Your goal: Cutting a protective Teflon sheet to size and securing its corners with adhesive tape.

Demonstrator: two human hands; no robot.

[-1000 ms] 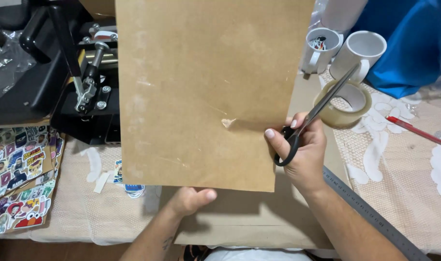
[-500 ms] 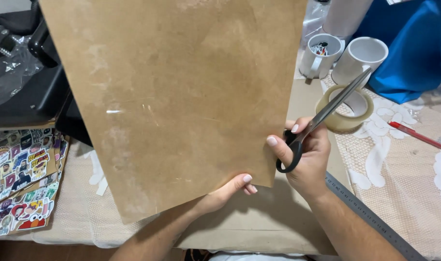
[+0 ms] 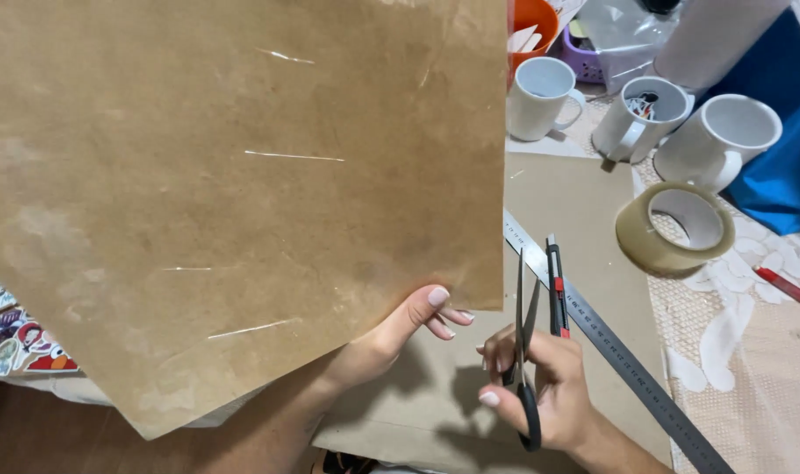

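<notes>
Scissors [image 3: 524,351] now clear of the brown paper [image 3: 233,193], right hand [image 3: 540,386] lowered.
Left hand [image 3: 400,333] pinches the sheet's lower edge, palm hidden; right grips the handles, blades barely parted.

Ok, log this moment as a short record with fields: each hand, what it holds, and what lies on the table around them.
left hand: left hand pinches the lower right corner of the brown paper sheet, held up and tilted
right hand: right hand holds the black-handled scissors, blades up, clear of the sheet
beside scissors: utility knife lying next to the metal ruler
tape: packing tape roll, lying flat
mugs: three white mugs at the far edge
left edge: sticker sheets
</notes>
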